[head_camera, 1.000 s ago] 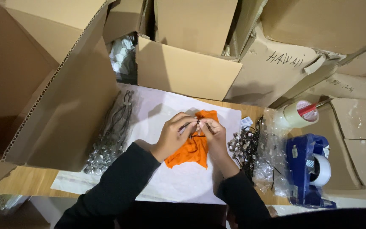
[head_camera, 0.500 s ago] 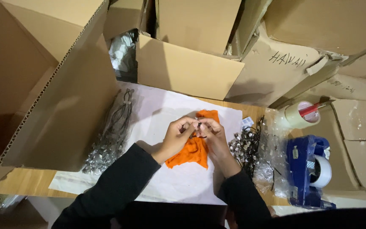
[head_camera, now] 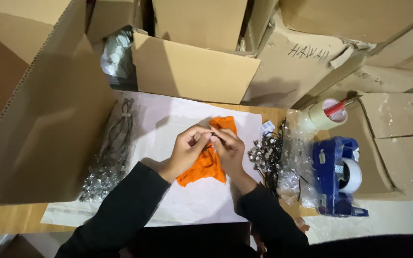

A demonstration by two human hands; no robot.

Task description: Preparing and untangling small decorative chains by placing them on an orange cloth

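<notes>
Left hand [head_camera: 187, 148] and right hand [head_camera: 229, 149] meeting fingertip to fingertip, pinching small dark item between them; item too small to tell. Both hovering over orange cloth [head_camera: 207, 165], lying on white paper [head_camera: 168, 124] at table middle. Right of hands: pile of metal-tipped cords [head_camera: 266, 155] on clear plastic. Far right: blue tape dispenser [head_camera: 335, 177], tape roll [head_camera: 325, 114] beyond it. Left: bundle of cords [head_camera: 111, 157] lying beside big cardboard box [head_camera: 39, 124].

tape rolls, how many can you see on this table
2. One beige tape roll with a red core stands at the table's right rear by the boxes. One white roll sits in the blue tape dispenser at the right edge. Others may hide in the cardboard boxes.
</notes>
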